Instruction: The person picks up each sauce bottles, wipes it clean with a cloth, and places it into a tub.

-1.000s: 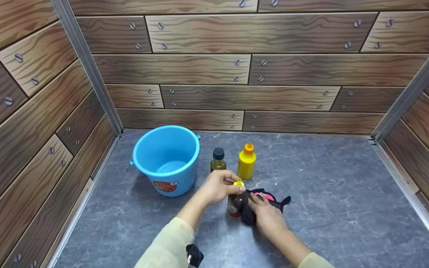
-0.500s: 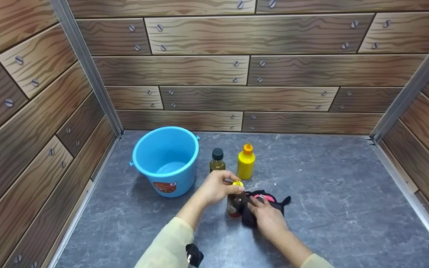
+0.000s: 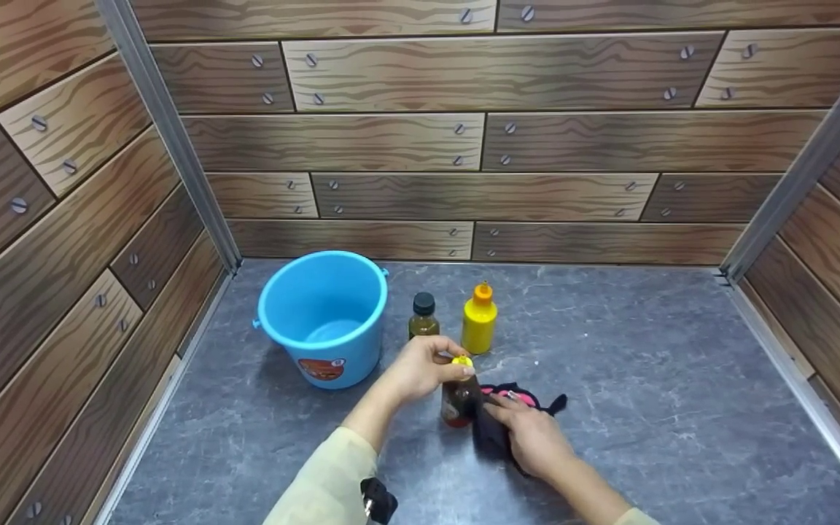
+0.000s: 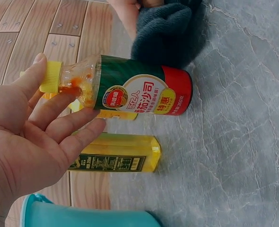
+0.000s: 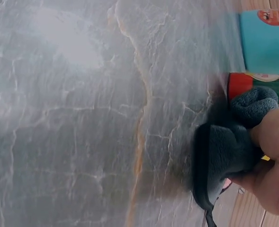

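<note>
My left hand [image 3: 420,368] pinches the yellow cap [image 4: 51,77] of a ketchup bottle [image 4: 139,90] between thumb and fingers. The bottle stands upright on the grey floor, red at its base, with a green and white label. My right hand [image 3: 537,441] holds a soft, dark fleecy cloth item [image 5: 224,151] with a pink patch and a thin dark tail, its folds right against the bottle's side. In the right wrist view, thumb and fingers [image 5: 272,156] grip its bunched fabric. Part of the cloth is hidden under the hand.
A light-blue bucket [image 3: 369,357] stands at the back left. Behind the ketchup are an oil bottle [image 3: 424,321] with a black cap and a yellow squeeze bottle [image 3: 479,324] with an orange nozzle. Wood-patterned walls [image 3: 391,138] enclose the floor at the back and sides.
My right hand has shifted slightly nearer to me and to the right, and the cloth's near edge has moved with it. The left hand keeps its pinch on the cap.
</note>
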A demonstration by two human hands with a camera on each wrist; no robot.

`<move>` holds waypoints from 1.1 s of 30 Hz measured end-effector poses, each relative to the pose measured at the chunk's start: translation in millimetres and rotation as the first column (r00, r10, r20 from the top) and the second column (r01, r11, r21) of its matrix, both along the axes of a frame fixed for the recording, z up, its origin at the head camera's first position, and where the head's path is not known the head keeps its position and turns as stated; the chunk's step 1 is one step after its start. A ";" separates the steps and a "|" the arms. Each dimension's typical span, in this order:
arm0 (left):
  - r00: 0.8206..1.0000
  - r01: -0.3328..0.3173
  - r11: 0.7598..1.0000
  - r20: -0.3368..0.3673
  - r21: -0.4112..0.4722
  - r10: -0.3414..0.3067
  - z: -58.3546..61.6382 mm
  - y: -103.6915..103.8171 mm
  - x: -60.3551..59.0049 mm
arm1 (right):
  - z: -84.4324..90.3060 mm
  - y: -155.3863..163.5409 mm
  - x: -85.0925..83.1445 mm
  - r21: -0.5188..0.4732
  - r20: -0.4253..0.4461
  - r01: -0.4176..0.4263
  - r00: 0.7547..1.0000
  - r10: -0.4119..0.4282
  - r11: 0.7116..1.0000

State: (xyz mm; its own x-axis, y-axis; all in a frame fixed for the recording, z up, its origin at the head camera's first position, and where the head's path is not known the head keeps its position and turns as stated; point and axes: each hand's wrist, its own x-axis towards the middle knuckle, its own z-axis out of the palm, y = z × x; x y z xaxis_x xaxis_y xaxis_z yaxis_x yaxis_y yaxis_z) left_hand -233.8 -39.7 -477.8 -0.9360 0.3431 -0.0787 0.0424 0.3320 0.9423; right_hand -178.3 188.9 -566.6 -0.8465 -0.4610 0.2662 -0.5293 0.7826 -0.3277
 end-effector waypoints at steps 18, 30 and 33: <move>0.996 0.084 0.996 0.016 -0.012 -0.084 2.9 -0.8 -2.0 | 27.1 11.3 -2.5 -0.205 0.016 0.123 0.992 -0.123 0.971; 0.994 0.111 0.991 0.029 -0.068 -0.109 5.8 1.0 0.9 | 42.6 17.7 -3.7 -0.233 -0.002 0.199 0.979 -0.206 0.952; 0.995 0.100 0.993 0.005 -0.057 -0.100 5.9 2.9 4.4 | 45.4 19.4 -4.5 -0.241 -0.018 0.201 0.977 -0.211 0.949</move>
State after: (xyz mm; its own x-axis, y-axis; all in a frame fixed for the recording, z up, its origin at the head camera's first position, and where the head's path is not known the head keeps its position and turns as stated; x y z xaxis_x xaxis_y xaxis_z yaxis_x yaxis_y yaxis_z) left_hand -229.3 -36.7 -471.9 -0.8972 0.4296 -0.1025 0.0763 0.3793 0.9221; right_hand -182.8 208.3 -521.1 -0.9017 -0.1969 0.3849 -0.3823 0.7789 -0.4972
